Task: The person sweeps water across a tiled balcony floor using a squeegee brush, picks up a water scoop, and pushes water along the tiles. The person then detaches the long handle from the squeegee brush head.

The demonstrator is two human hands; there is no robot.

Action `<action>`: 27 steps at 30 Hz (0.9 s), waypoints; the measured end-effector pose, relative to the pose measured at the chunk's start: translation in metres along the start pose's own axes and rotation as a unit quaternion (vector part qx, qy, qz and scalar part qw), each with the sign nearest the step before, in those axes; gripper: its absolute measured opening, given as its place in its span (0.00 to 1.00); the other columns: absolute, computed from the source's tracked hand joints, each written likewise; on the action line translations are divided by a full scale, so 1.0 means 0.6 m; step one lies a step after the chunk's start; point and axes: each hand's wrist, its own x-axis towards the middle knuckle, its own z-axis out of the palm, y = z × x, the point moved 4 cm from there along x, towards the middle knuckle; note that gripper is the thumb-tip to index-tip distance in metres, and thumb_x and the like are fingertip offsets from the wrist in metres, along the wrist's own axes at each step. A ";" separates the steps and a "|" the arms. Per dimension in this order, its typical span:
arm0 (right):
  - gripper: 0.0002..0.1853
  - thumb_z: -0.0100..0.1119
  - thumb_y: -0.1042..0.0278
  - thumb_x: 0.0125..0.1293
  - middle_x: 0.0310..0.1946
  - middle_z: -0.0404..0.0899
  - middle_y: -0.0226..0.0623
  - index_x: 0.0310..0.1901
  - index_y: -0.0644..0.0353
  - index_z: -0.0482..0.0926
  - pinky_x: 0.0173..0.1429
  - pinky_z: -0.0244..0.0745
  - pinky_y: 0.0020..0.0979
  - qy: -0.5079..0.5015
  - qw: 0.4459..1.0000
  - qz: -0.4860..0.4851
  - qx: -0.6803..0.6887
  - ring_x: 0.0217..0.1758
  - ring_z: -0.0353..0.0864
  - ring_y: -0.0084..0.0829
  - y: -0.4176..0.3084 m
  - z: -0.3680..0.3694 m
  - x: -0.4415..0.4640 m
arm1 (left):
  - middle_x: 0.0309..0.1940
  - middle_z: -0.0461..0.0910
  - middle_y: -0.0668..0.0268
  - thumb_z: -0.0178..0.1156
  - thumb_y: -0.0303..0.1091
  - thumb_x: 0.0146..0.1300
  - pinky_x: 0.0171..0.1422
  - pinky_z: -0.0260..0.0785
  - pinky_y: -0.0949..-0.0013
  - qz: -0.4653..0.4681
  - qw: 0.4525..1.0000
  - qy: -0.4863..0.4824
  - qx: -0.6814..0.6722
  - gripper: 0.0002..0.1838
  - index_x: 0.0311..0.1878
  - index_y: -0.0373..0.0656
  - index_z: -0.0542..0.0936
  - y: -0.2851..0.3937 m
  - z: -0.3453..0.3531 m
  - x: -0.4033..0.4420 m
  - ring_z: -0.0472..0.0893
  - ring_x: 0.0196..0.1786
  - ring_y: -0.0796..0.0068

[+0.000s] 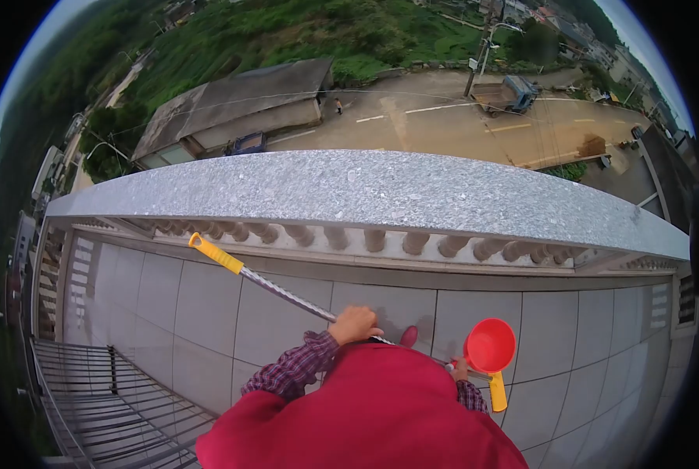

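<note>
My left hand (pixel 355 324) is closed around a silver pole (pixel 287 293) with a yellow grip (pixel 218 254) at its far end. The pole slants across my front, and its lower part disappears behind my red garment (pixel 396 399). Lower right, my right hand (pixel 460 370) is closed at the handle of a red plastic dipper (pixel 491 345), whose round bowl faces up. Just below the bowl, a yellow piece (pixel 498 392) sticks out on a short pale shaft. Whether it belongs to the same pole, I cannot tell. My fingers there are partly hidden.
Grey floor tiles (pixel 209 301) lie underfoot, with a pink shoe (pixel 409 336) showing. A speckled stone railing (pixel 365 184) on balusters (pixel 374 240) runs ahead. At lower left stands a metal rack (pixel 123 399). Beyond the railing are a road and a truck (pixel 505 95) far below.
</note>
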 end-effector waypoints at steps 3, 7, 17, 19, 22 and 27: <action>0.28 0.65 0.73 0.39 0.32 0.68 0.39 0.45 0.62 0.65 0.43 0.64 0.30 -0.007 0.997 0.054 0.062 0.37 0.69 0.32 -0.019 0.000 0.007 | 0.25 0.76 0.56 0.58 0.44 0.47 0.34 0.68 0.60 0.070 0.997 -0.012 -0.024 0.15 0.24 0.41 0.79 0.009 0.021 0.010 0.77 0.31 0.56; 0.25 0.62 0.78 0.40 0.32 0.68 0.37 0.43 0.61 0.65 0.42 0.65 0.28 0.051 0.991 0.010 0.121 0.35 0.68 0.30 0.027 0.023 0.011 | 0.28 0.77 0.56 0.57 0.42 0.47 0.36 0.68 0.60 0.096 0.983 -0.094 -0.124 0.13 0.26 0.41 0.79 -0.011 0.098 0.045 0.77 0.33 0.55; 0.21 0.52 0.83 0.47 0.33 0.68 0.39 0.45 0.59 0.63 0.39 0.69 0.28 -0.012 0.951 0.102 0.291 0.35 0.71 0.30 0.004 0.027 0.006 | 0.35 0.77 0.52 0.57 0.44 0.47 0.43 0.67 0.59 -0.026 0.978 -0.157 -0.135 0.17 0.34 0.40 0.78 -0.045 0.137 0.060 0.76 0.42 0.55; 0.21 0.51 0.83 0.47 0.33 0.68 0.39 0.45 0.59 0.63 0.38 0.70 0.28 -0.014 0.956 0.090 0.280 0.35 0.71 0.30 -0.006 0.026 0.004 | 0.35 0.77 0.52 0.58 0.47 0.47 0.44 0.67 0.59 -0.045 0.969 -0.193 -0.144 0.19 0.35 0.40 0.78 -0.063 0.161 0.069 0.75 0.42 0.55; 0.21 0.52 0.84 0.47 0.33 0.68 0.40 0.45 0.60 0.63 0.40 0.70 0.28 -0.009 0.976 0.029 0.217 0.35 0.72 0.30 -0.001 0.029 0.002 | 0.35 0.77 0.54 0.59 0.50 0.47 0.44 0.67 0.61 -0.038 0.972 -0.168 -0.160 0.21 0.36 0.42 0.79 -0.078 0.175 0.069 0.76 0.41 0.57; 0.22 0.53 0.85 0.45 0.32 0.69 0.39 0.44 0.61 0.63 0.42 0.69 0.28 0.006 0.976 0.051 0.210 0.35 0.72 0.31 0.054 0.053 0.004 | 0.34 0.78 0.57 0.60 0.52 0.46 0.43 0.68 0.62 -0.028 0.974 -0.158 -0.161 0.20 0.34 0.45 0.80 -0.079 0.167 0.061 0.77 0.40 0.59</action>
